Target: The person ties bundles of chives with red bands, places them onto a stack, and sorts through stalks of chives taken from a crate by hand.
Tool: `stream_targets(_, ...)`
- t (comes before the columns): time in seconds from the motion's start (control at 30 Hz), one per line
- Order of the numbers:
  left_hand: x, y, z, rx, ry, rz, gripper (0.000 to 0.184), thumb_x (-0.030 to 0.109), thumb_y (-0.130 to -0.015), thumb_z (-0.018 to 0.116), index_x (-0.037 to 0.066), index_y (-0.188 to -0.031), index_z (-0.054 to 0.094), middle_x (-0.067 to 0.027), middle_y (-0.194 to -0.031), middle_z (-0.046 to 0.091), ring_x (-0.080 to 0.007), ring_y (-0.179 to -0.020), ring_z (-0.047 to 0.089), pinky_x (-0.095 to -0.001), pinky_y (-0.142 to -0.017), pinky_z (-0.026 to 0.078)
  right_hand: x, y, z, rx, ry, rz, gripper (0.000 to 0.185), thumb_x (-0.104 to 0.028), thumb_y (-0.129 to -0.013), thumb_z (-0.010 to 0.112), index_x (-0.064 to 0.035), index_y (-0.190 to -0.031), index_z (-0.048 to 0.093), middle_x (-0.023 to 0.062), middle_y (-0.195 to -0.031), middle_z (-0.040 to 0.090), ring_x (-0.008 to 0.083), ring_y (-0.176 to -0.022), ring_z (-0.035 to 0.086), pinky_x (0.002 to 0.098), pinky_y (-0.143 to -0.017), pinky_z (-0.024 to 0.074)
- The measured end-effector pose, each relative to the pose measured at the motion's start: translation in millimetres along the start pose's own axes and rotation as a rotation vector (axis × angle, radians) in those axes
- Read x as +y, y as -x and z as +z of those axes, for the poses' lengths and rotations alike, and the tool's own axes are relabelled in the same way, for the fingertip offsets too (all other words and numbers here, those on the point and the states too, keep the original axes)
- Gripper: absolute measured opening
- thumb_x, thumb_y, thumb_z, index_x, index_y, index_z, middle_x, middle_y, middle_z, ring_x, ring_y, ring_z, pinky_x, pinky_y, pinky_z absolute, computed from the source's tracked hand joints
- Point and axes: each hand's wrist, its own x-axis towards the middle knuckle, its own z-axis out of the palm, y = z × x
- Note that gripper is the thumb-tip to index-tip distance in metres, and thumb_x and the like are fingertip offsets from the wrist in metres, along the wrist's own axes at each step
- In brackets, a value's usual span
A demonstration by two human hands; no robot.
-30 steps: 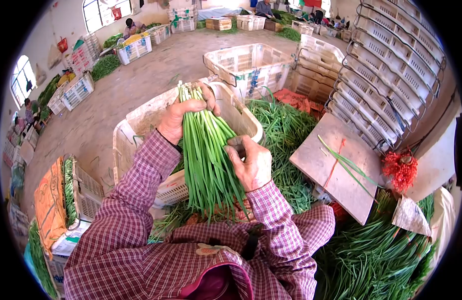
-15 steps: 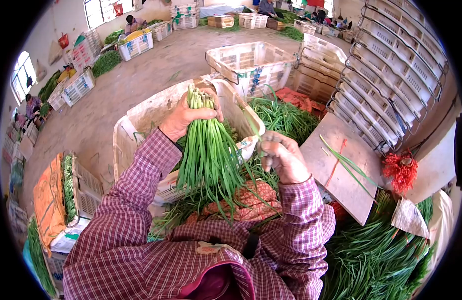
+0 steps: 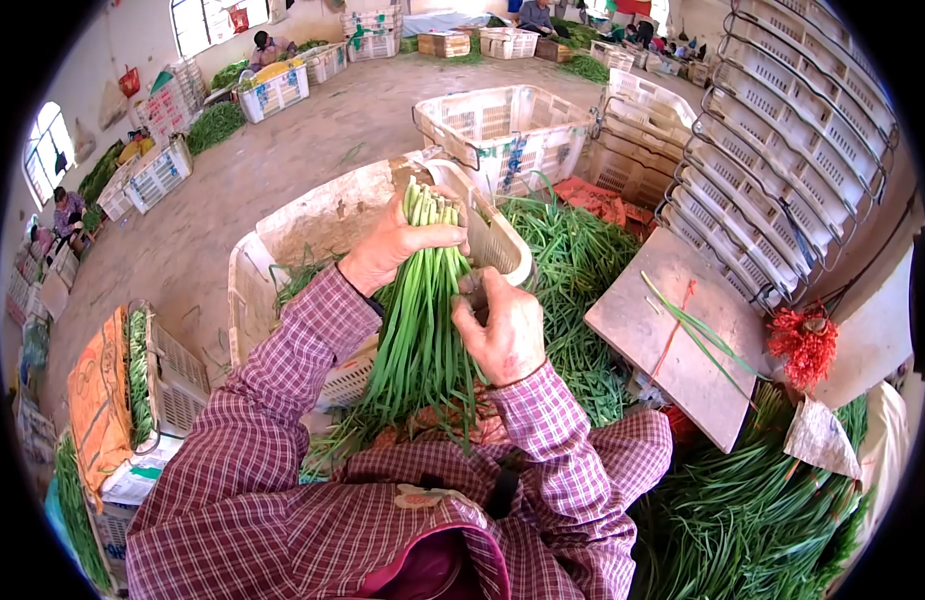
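Observation:
My left hand is wrapped round a bunch of garlic chives just below the pale cut ends, which point up. The long green leaves hang down over the rim of a white plastic crate. At the bunch's right side is my right hand, its thumb and bent fingers closed on the stalks at the edge. Some of its fingertips are hidden behind the thumb and leaves. A heap of loose chives lies right of the crate, and a patterned red cloth shows below the bunch.
To the right, a board carries a few loose leaves and a red tie. Red ties hang beside it, above more chives. Stacked crates stand behind. Another crate is ahead. People sit among crates farther off.
My right hand has moved left and up, from apart with a thin leaf in its fingers to the bunch's side. My left hand and the bunch have shifted slightly right.

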Motion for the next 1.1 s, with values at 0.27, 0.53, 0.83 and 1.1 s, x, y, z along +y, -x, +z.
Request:
stream_targets(0.27,-3.9,3.0,-12.0,-0.136,-0.161,-0.023,0.023,0.011,-0.072,0.069,0.004,-0.091,0.059,-0.0078,-0.08,0.062,-0.0184,-0.074,0.064,-0.0318,-0.068,0.052,18.1,-1.8,-60.9,-0.276,-1.15,0.496,0.02,-0.016,-0.086,0.061,-0.001,-0.099,0.063,-0.0007,-0.068,0.059,0.0057,-0.051,0.054,0.0191,-0.045,0.0427)
stream_targets(0.53,-13.8,3.2,1.3,-0.028,0.085,-0.176,0.027,0.005,-0.079,0.068,0.004,-0.103,0.056,-0.0069,-0.087,0.063,-0.0181,-0.078,0.064,-0.03,-0.071,0.052,-0.4,0.0,-22.1,0.033,0.04,0.029,0.029,-0.026,-0.081,0.071,-0.0058,-0.1,0.061,0.0086,-0.088,0.065,0.0242,-0.072,0.067,0.0344,-0.065,0.054)
stream_targets(0.83,-24.6,3.6,24.2,0.023,0.177,-0.134,0.034,0.012,-0.085,0.068,0.003,-0.115,0.056,-0.0037,-0.101,0.063,-0.0123,-0.089,0.061,-0.0273,-0.075,0.051,5.2,-9.9,-2.4,0.271,0.313,-0.286,0.02,-0.01,-0.076,0.072,-0.0049,-0.091,0.059,0.0089,-0.081,0.059,0.0276,-0.069,0.063,0.0355,-0.059,0.0513)
stream_targets(1.1,-20.3,6.8,22.3,-0.1,0.302,-0.25,0.036,0.012,-0.082,0.07,0.004,-0.114,0.057,-0.0051,-0.1,0.064,-0.0165,-0.089,0.064,-0.031,-0.079,0.054,11.9,-21.7,-9.1,0.28,-0.507,0.13,0.018,-0.013,-0.086,0.064,0.003,-0.079,0.06,0.0058,-0.057,0.058,0.0084,-0.051,0.052,0.0273,-0.049,0.0428)
